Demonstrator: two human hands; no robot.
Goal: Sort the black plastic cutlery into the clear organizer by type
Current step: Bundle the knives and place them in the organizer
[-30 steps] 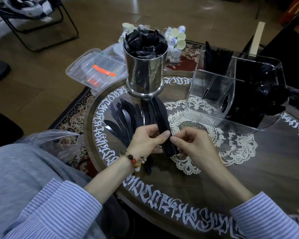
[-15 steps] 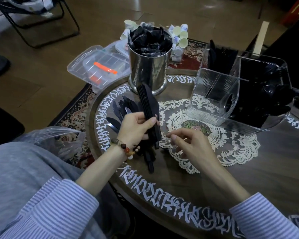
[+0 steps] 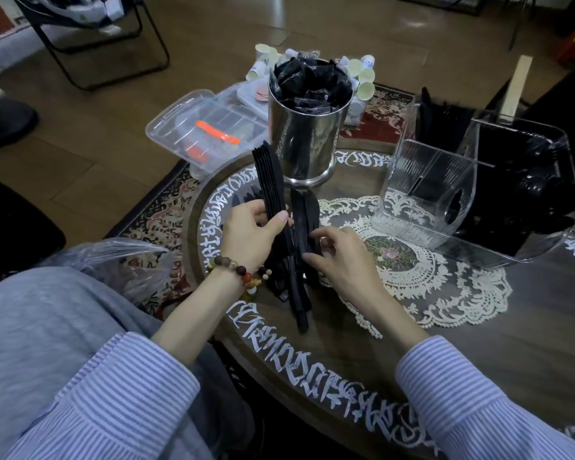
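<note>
My left hand grips a stacked bundle of black plastic knives, held upright and tilted away from me. My right hand reaches into the loose black cutlery lying on the table just right of the bundle, its fingers curled around a few pieces. More black cutlery lies behind my left hand. The clear organizer stands at the right; its far and right compartments hold black cutlery, the near left one looks empty.
A steel canister full of black packets stands behind the cutlery. A clear lidded box and small cups sit on the floor beyond. A white lace doily covers the table middle. A plastic bag lies by my left knee.
My left hand has lifted the knife bundle off the table and raised it upright. My right hand let go of the bundle and moved onto the loose cutlery beside it.
</note>
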